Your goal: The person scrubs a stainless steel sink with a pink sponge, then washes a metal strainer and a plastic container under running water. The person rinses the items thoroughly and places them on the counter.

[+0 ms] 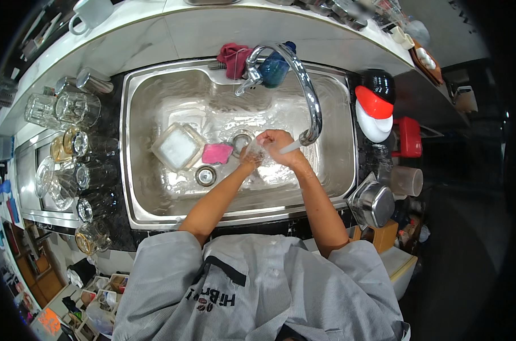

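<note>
Both hands are together over the stainless steel sink (155,204), below the chrome gooseneck faucet (312,93). A stream of water (290,148) runs from its spout onto my right hand (283,147), whose fingers are curled. Close against it is my left hand (252,158), partly covered by splashing water. Something clear shows between the hands; I cannot tell whether it is water or a transparent object. Left of the hands lies a pink sponge (217,153). Beside the sponge sits a square clear container (179,147) with whitish contents.
Glass mugs (93,143) and tumblers line the left counter. Behind the faucet are a blue-green bottle (274,70) and a red cloth (233,59). A metal strainer (206,175) rests in the basin. Steel pans (373,204) and a plastic cup (406,180) stand at right.
</note>
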The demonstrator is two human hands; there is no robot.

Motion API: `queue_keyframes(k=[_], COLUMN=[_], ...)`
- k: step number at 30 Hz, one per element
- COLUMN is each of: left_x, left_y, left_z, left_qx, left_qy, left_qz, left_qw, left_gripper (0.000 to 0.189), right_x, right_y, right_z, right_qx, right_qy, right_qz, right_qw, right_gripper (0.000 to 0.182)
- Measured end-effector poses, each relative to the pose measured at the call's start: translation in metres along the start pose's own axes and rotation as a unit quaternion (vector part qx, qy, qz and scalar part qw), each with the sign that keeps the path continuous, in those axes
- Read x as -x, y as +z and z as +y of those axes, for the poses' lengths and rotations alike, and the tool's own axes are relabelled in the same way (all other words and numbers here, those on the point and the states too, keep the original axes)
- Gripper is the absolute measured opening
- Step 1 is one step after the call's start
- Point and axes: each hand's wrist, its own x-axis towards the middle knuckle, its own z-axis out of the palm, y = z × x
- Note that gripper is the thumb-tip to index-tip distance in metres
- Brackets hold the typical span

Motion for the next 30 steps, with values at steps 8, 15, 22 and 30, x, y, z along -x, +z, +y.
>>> queue_keyframes(k=[8,15,22,30], left_x=[0.006,-0.018,0.023,0.029], left_y=[0.036,0.021,-0.013,0.004], left_z=[-0.086,-0.081,-0.038,-0.037], left_qx=[-0.165,0.612,0.761,0.899], left_qy=[-0.175,0.061,0.038,0.032], left_qz=[0.151,-0.027,-0.109,-0.128], left_qw=[0.959,0.788,0.639,0.417], left_gripper=[0.050,0.036,0.047,0.053], right_x=[-0.015,-0.009,0.013,0.009], right_y=[0.010,0.008,0.003,0.018], right_z=[0.003,0.011,0.016,0.010], right_qx=[0.013,-0.052,-0.150,-0.372], right_qy=[-0.055,-0.044,0.067,0.121], right_qz=[-0.069,-0.109,-0.104,-0.129], right_qw=[0.996,0.992,0.981,0.911], right_gripper=[0.020,0.019,0.021,0.018])
